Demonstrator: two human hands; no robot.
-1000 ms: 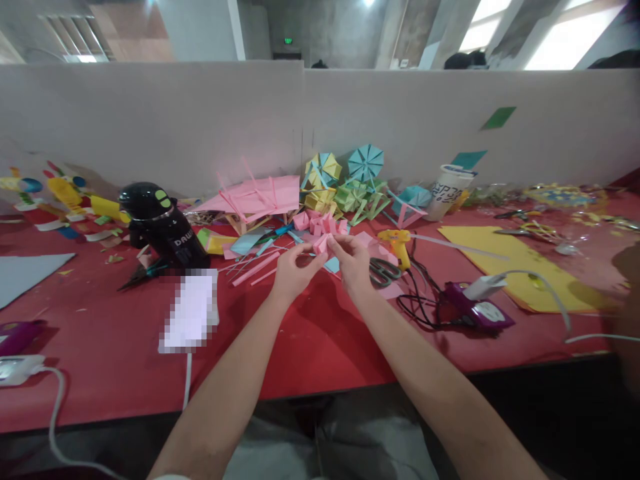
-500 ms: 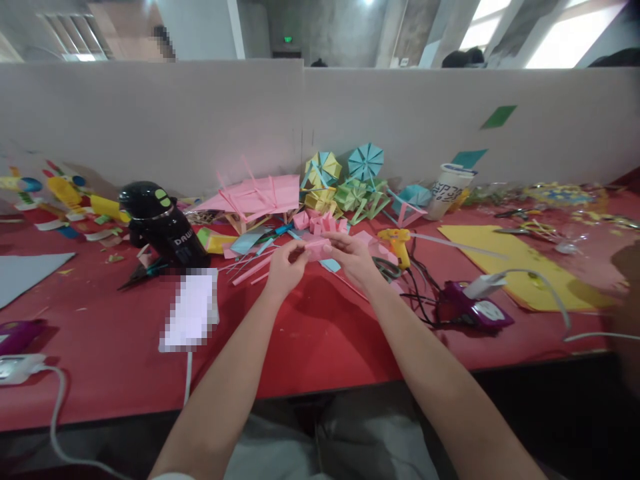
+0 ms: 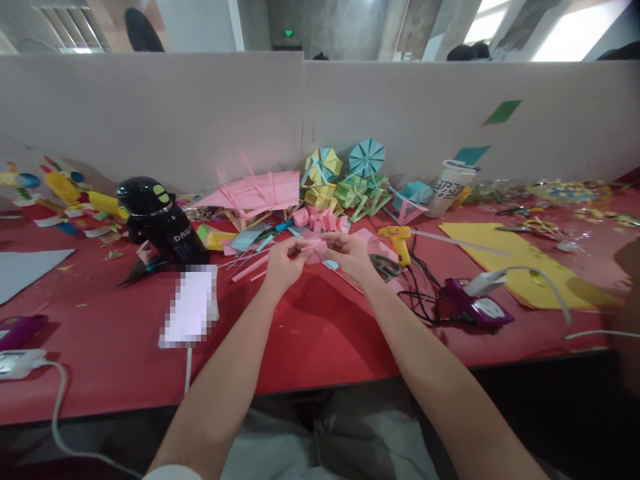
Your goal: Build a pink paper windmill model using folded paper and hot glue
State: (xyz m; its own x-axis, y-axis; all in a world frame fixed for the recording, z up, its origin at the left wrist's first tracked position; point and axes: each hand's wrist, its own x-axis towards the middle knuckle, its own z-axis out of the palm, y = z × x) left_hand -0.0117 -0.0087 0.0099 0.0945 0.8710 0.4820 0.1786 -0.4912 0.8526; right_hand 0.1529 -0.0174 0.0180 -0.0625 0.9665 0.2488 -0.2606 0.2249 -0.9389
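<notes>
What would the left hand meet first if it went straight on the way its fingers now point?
Past the pink paper it holds, the left hand would probably meet the right hand first; the exact depth is hard to judge.

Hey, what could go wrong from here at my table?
The pink paper pinched between your left hand and right hand could crease or tear if pulled. Your right forearm might snag the dark cords near the yellow glue gun. The folded pink pieces just behind could get bumped.
</notes>
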